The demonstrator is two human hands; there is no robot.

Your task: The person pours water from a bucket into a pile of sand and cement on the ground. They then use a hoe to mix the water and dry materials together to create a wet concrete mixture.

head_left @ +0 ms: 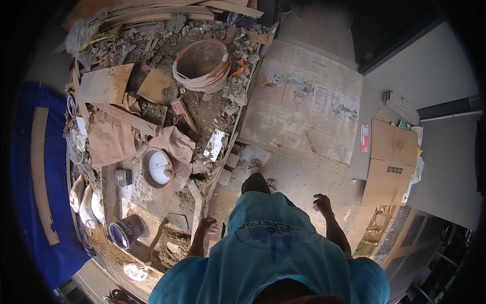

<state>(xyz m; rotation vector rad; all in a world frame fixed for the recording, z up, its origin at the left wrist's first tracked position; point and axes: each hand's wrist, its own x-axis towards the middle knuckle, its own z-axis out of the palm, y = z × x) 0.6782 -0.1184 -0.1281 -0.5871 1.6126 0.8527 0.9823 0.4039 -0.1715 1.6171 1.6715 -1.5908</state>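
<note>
My left hand (pixel 208 227) hangs beside my body with its fingers loosely curled and nothing visible in it. It is nearest to the wooden edging (pixel 197 205) of the rubble bed. On the other side my right hand (pixel 322 203) is raised a little over the concrete floor (pixel 307 167), empty, its fingers bent and apart. Left of me lie a hoe-like tool with a wooden handle (pixel 156 241), a tipped dark plastic bucket (pixel 126 231) and a round tub (pixel 156 168) with whitish contents. Farther up, a stack of mud-stained tubs (pixel 203 66) stands on the rubble.
Wood scraps and crumpled brown paper (pixel 112 135) litter the rubble (pixel 152 49). Filled sacks (pixel 88 207) lean at the left by a blue tarp (pixel 30 159). A flattened printed cardboard sheet (pixel 300 102) covers the floor ahead. Brown cardboard (pixel 391 163) stands by the right wall.
</note>
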